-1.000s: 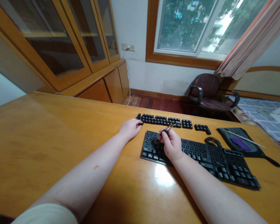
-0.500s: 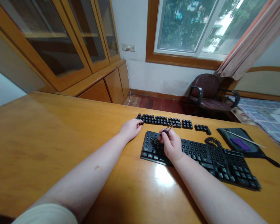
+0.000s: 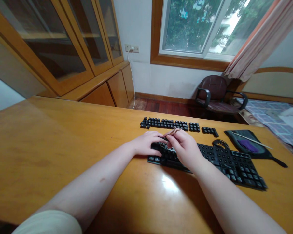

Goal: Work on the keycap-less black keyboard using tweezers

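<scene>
My left hand (image 3: 146, 143) lies over the left end of the black keyboard (image 3: 222, 159). Its fingers are held together and curl down onto the keys, and whatever is under the fingertips is hidden. My right hand (image 3: 185, 148) is closed on a thin wire key puller (image 3: 174, 131), whose tip sticks out above the fingers. The fingertips of both hands meet over the keyboard's upper-left keys. Behind the keyboard, loose black keycaps (image 3: 166, 123) are laid out in rows on the wooden table (image 3: 63, 136).
A black pad (image 3: 249, 150) with a purple item and a thin stick lies right of the keyboard, beside a coiled cable (image 3: 218, 143). Beyond the table's far edge stand a brown armchair (image 3: 215, 94), wooden cabinets (image 3: 88, 65) and a window.
My left hand has come back from the keycap rows to the keyboard's left end. My right hand has dropped lower onto the keys with the puller. The view has shifted slightly.
</scene>
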The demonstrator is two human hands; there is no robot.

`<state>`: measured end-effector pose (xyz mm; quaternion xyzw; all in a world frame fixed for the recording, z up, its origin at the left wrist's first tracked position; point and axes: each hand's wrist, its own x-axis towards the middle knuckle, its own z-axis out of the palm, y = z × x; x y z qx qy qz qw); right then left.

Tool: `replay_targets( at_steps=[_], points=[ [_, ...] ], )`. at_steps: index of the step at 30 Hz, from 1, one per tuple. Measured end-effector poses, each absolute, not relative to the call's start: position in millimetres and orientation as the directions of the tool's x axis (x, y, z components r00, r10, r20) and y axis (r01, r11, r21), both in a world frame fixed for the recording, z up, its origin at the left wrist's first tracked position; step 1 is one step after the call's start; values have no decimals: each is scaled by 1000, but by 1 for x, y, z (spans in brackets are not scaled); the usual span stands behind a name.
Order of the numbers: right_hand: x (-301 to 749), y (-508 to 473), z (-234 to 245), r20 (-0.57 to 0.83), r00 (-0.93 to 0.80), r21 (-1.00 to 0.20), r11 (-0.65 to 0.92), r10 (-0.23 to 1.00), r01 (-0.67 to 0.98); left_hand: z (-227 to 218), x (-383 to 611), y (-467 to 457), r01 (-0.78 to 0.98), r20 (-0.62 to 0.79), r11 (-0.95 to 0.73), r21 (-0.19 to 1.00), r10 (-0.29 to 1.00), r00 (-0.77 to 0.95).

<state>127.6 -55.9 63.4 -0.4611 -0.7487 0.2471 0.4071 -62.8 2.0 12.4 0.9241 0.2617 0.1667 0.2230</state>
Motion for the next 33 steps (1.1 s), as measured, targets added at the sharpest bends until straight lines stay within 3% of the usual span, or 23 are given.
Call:
replay_targets(
  at_steps=[3,7,10,16,21,26,33],
  points=[
    [139,-54,74,304,-299,-722,423,905,547,13,-58,-3,370,180,-772,516,520,835],
    [152,-45,49,299,-292,-694,417,909,588,12,-52,-8,398,186,-757,518,554,812],
    [155,-41,29,295,-224,-740,371,929,562,12,-49,-10,439,200,-754,488,586,785],
    [150,-37,19,214,-280,-722,345,936,600,11,-47,-9,443,208,-770,460,578,789],
    [148,-36,14,250,-405,-584,471,879,661,6,-47,-7,402,219,-782,476,548,807],
    [149,-38,11,269,-590,-473,638,761,607,5,-46,-8,413,205,-776,477,555,806],
    [149,-40,9,330,-629,-492,697,704,522,12,-44,-9,410,183,-748,523,567,803]
  ],
)
